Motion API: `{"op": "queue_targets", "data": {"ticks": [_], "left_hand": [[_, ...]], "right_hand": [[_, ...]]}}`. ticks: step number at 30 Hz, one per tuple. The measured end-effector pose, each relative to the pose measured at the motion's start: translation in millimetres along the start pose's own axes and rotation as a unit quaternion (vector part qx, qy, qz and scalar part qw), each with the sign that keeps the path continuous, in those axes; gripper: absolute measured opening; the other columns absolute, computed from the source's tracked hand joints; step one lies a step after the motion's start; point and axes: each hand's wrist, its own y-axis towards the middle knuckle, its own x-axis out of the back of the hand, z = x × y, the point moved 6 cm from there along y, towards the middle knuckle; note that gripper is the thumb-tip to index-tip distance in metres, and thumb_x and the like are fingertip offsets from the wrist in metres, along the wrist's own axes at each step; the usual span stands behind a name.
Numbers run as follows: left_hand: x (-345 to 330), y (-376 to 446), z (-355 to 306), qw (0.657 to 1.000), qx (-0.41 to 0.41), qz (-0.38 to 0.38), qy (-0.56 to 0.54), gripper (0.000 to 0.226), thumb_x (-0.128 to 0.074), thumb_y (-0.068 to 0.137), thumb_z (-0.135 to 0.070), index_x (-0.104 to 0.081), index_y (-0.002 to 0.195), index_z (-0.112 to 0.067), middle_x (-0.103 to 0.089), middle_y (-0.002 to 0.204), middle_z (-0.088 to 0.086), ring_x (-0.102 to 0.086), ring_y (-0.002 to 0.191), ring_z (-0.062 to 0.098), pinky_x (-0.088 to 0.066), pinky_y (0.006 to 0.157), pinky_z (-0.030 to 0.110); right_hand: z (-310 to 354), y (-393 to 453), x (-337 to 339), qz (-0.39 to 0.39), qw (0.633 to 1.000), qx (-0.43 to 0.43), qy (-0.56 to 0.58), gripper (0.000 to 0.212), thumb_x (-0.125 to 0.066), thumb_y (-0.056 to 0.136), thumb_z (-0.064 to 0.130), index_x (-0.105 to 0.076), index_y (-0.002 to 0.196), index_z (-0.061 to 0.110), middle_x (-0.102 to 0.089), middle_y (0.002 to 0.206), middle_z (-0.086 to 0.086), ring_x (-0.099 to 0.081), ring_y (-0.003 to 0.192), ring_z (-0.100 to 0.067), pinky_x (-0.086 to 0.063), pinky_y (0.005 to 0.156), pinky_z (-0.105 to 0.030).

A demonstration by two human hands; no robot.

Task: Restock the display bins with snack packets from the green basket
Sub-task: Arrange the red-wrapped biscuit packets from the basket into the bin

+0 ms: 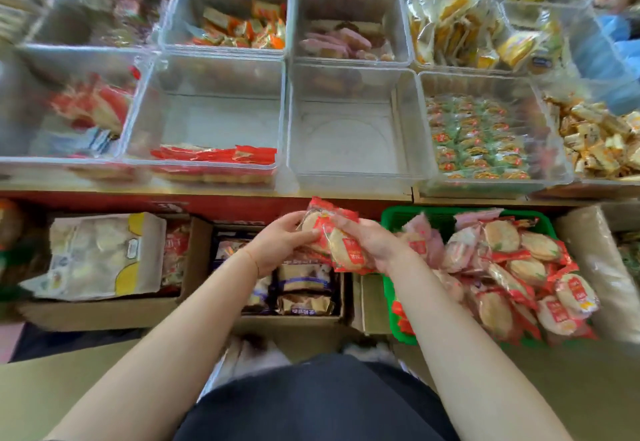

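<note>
Snack packets in hand: a small stack of red-edged rice-cracker packets (334, 238) is held up in front of the body, below the shelf edge and just left of the green basket.
Left hand (277, 245): fingers curl round the left side of the stack, gripping it.
Right hand (372, 245): fingers and thumb curl round the right side of the same stack, gripping it.
Green basket (391, 288): sits low on the right, heaped with more of the same packets (512, 267).
Display bins: a row of clear bins stands on the shelf above; the middle bin (353, 132) shows a bare floor, and the bin to its left (211, 129) holds a few red packets (214, 156) along its front wall.
Cardboard boxes (194, 257): they sit below the shelf to the left, with bagged snacks inside.
</note>
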Motion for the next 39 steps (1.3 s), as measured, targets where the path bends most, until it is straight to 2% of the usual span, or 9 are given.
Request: {"op": "queue_targets", "data": {"ticks": [4, 8, 16, 22, 24, 26, 30, 35, 39], "left_hand": [[96, -40, -8, 0.998, -0.002, 0.029, 0.061, 0.021, -0.062, 0.096, -0.016, -0.065, 0.116, -0.011, -0.075, 0.096, 0.009, -0.072, 0.085, 0.021, -0.059, 0.079, 0.035], [183, -69, -16, 0.994, 0.035, 0.009, 0.106, 0.029, -0.063, 0.095, -0.026, -0.068, 0.098, 0.002, -0.073, 0.076, 0.013, -0.065, 0.057, 0.019, -0.054, 0.051, 0.022], [264, -72, -34, 0.971, 0.091, 0.147, 0.167, 0.032, -0.061, 0.095, -0.039, -0.068, 0.113, -0.014, -0.075, 0.103, 0.005, -0.070, 0.084, 0.020, -0.057, 0.071, 0.029], [310, -35, -92, 0.978, -0.067, -0.089, 0.176, 0.022, -0.073, 0.086, -0.032, -0.073, 0.088, -0.010, -0.067, 0.068, -0.006, -0.057, 0.060, 0.005, -0.043, 0.057, 0.018], [338, -24, -116, 0.948, -0.151, -0.224, 0.170, 0.016, -0.076, 0.084, -0.028, -0.069, 0.079, -0.014, -0.060, 0.064, -0.008, -0.053, 0.058, 0.003, -0.040, 0.058, 0.019], [360, -10, -131, 0.907, -0.192, -0.314, 0.204, 0.017, -0.078, 0.082, -0.028, -0.067, 0.083, -0.015, -0.064, 0.070, -0.006, -0.058, 0.068, 0.011, -0.041, 0.064, 0.025], [384, 36, -140, 0.826, -0.231, -0.361, 0.365, 0.018, -0.074, 0.083, -0.022, -0.069, 0.097, -0.012, -0.070, 0.088, 0.013, -0.061, 0.088, 0.036, -0.042, 0.071, 0.037], [384, 72, -135, 0.795, -0.259, -0.387, 0.390, 0.016, -0.069, 0.087, -0.024, -0.067, 0.097, -0.013, -0.062, 0.094, 0.015, -0.055, 0.092, 0.034, -0.040, 0.082, 0.036], [386, 76, -138, 0.789, -0.243, -0.394, 0.403, 0.022, -0.061, 0.094, -0.030, -0.065, 0.107, -0.013, -0.059, 0.106, 0.014, -0.054, 0.098, 0.036, -0.043, 0.087, 0.042]], "right_hand": [[-1, 21, -100, -0.045, 0.999, 0.012, 0.004, 0.027, -0.073, 0.087, 0.024, -0.068, 0.108, 0.008, -0.075, 0.088, -0.013, -0.072, 0.070, -0.022, -0.060, 0.060, -0.036], [9, 47, -179, -0.090, 0.995, 0.040, -0.023, 0.036, -0.078, 0.083, 0.028, -0.070, 0.111, 0.008, -0.076, 0.094, -0.012, -0.073, 0.081, -0.025, -0.059, 0.068, -0.037], [40, 72, -243, -0.095, 0.989, 0.051, -0.098, 0.040, -0.079, 0.081, 0.035, -0.068, 0.113, 0.015, -0.076, 0.102, -0.007, -0.073, 0.093, -0.024, -0.060, 0.079, -0.040], [87, 102, -248, -0.142, 0.986, 0.071, -0.055, 0.035, -0.077, 0.084, 0.034, -0.059, 0.099, 0.008, -0.065, 0.062, 0.000, -0.058, 0.043, -0.010, -0.049, 0.041, -0.025], [101, 118, -238, -0.171, 0.981, 0.084, 0.019, 0.032, -0.078, 0.084, 0.028, -0.062, 0.099, 0.005, -0.063, 0.070, -0.013, -0.059, 0.052, -0.023, -0.059, 0.052, -0.041], [116, 131, -229, -0.181, 0.978, 0.093, 0.047, 0.018, -0.072, 0.088, 0.016, -0.065, 0.101, 0.004, -0.067, 0.079, -0.014, -0.066, 0.061, -0.022, -0.060, 0.056, -0.036], [144, 154, -221, -0.189, 0.975, 0.114, 0.032, 0.008, -0.067, 0.091, 0.010, -0.065, 0.097, 0.005, -0.070, 0.085, -0.011, -0.068, 0.072, -0.022, -0.056, 0.059, -0.031], [177, 173, -221, -0.296, 0.879, 0.205, -0.311, 0.014, -0.060, 0.096, 0.035, -0.058, 0.106, 0.024, -0.067, 0.091, 0.005, -0.067, 0.083, -0.017, -0.054, 0.073, -0.036], [174, 211, -240, -0.251, 0.781, 0.208, -0.532, 0.026, -0.058, 0.096, 0.031, -0.054, 0.119, 0.018, -0.066, 0.104, -0.006, -0.059, 0.088, -0.026, -0.046, 0.073, -0.036]]}}
